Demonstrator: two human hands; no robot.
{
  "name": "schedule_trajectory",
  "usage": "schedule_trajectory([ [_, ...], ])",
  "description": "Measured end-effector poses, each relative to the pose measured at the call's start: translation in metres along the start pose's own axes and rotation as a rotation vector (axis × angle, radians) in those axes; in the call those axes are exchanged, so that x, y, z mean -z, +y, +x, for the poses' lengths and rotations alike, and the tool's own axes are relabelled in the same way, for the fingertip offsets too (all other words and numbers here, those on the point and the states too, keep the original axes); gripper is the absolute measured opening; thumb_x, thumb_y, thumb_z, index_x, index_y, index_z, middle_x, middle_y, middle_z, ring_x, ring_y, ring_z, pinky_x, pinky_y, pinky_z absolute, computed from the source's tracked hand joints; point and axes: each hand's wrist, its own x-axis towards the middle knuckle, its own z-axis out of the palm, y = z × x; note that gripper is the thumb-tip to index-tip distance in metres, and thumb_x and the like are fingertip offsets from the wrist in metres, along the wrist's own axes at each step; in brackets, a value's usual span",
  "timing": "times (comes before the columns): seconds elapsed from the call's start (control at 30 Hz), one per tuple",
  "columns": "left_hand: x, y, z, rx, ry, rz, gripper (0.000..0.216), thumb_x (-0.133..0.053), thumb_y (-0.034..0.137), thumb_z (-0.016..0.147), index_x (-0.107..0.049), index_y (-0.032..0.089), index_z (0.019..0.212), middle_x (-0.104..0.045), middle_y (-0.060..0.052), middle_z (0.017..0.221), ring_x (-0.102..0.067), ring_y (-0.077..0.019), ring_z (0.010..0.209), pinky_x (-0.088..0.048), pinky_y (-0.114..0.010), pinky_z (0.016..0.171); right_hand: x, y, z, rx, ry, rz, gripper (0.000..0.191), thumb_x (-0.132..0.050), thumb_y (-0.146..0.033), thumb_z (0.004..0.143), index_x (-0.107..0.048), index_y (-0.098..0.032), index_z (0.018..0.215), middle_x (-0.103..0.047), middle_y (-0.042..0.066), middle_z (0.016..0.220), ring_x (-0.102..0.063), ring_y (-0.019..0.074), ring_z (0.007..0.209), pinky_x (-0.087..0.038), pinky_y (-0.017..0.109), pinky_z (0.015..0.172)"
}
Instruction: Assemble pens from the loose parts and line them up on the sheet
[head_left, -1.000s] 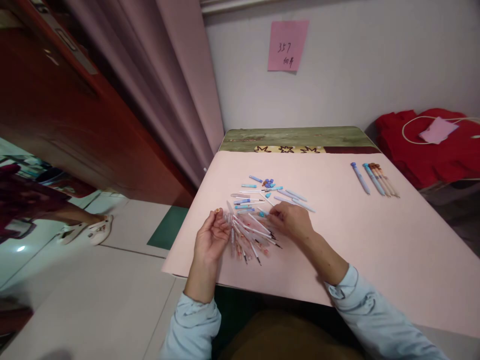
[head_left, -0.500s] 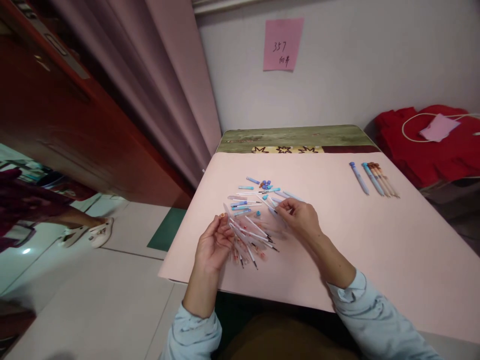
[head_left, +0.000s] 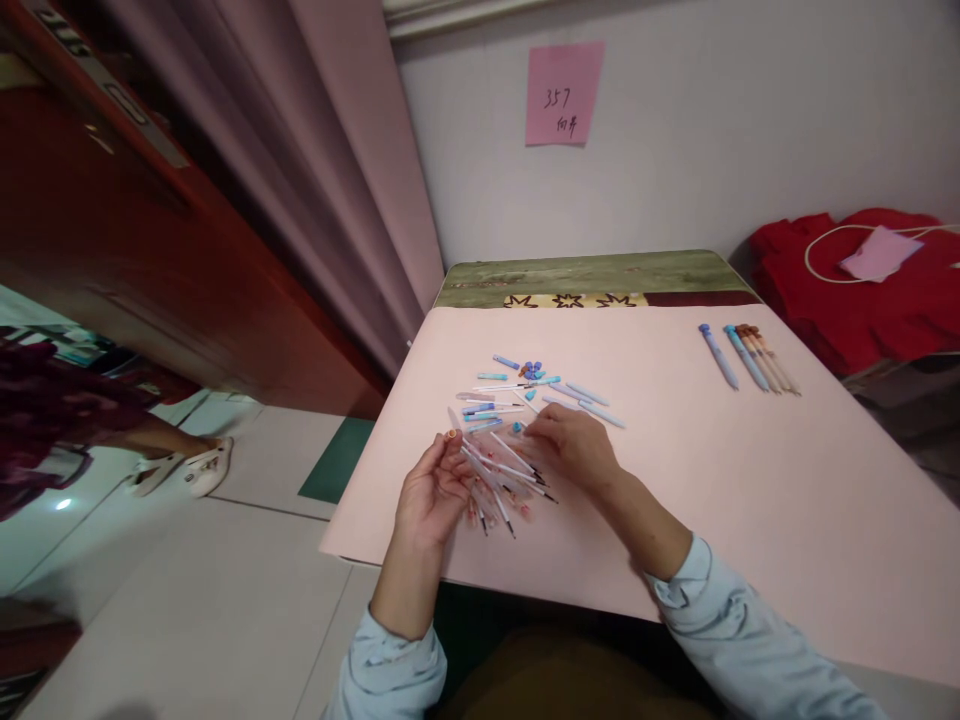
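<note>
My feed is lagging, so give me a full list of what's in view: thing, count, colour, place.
pen parts: loose pile, too many to count, blue, clear and white, mat centre-left
pens: about five, blue and tan, in a row, mat far right
mat: one, pale pink, covers table
note: one, pink, handwritten, on wall
cloth: red heap, right of table
curtain: mauve, left of table
door: dark red wood, far left
another person's feet: two, pale sandals, floor at left
left hand: grip on small tan piece at fingertips
right hand: resting on pile
</note>
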Motion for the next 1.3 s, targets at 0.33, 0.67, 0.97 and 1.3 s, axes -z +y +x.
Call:
schedule_trajectory([
  [0.33,0.018,0.007,0.018,-0.066,0.022,-0.073,0.017,-0.049,0.011,0.094,-0.062,0.009,0.084,-0.069,-0.006,0.077,-0.052,-0.0053,0.049,-0.043,-0.017,0.047,-0.007,0.002,0.007,0.076,-0.029,-0.101,0.026,-0.052,-0.043,0.096,-0.077,-0.034,0.1,-0.067,0.003,0.094,-0.056,0.0161,0.078,-0.031,0.028,0.066],
  [0.67,0.029,0.02,0.016,0.08,-0.053,-0.143,0.021,-0.041,0.013,0.099,-0.059,0.009,0.088,-0.065,-0.006,0.075,-0.042,-0.0011,0.044,-0.027,-0.009,0.033,0.002,-0.002,0.014,0.089,-0.098,-0.2,0.028,-0.051,-0.025,0.095,-0.076,-0.025,0.083,-0.067,0.003,0.089,-0.056,0.0135,0.075,-0.028,0.029,0.065],
  [0.97,0.051,0.02,0.025,-0.075,-0.236,-0.156,0.019,-0.04,0.015,0.1,-0.058,0.011,0.092,-0.065,-0.004,0.079,-0.038,-0.0027,0.045,-0.03,-0.013,0.036,0.0,-0.011,0.022,0.11,-0.155,-0.342,0.025,-0.053,-0.02,0.092,-0.073,-0.017,0.078,-0.067,0.008,0.086,-0.058,0.017,0.076,-0.03,0.031,0.068],
  [1.3,0.057,0.017,0.029,-0.08,-0.336,-0.158,0.02,-0.039,0.016,0.1,-0.057,0.011,0.096,-0.066,-0.003,0.082,-0.043,-0.0046,0.048,-0.031,-0.016,0.035,0.027,0.021,0.006,-0.37,0.255,-0.11,0.016,-0.056,-0.027,0.087,-0.071,-0.023,0.088,-0.067,0.001,0.093,-0.06,0.0147,0.077,-0.035,0.025,0.064],
])
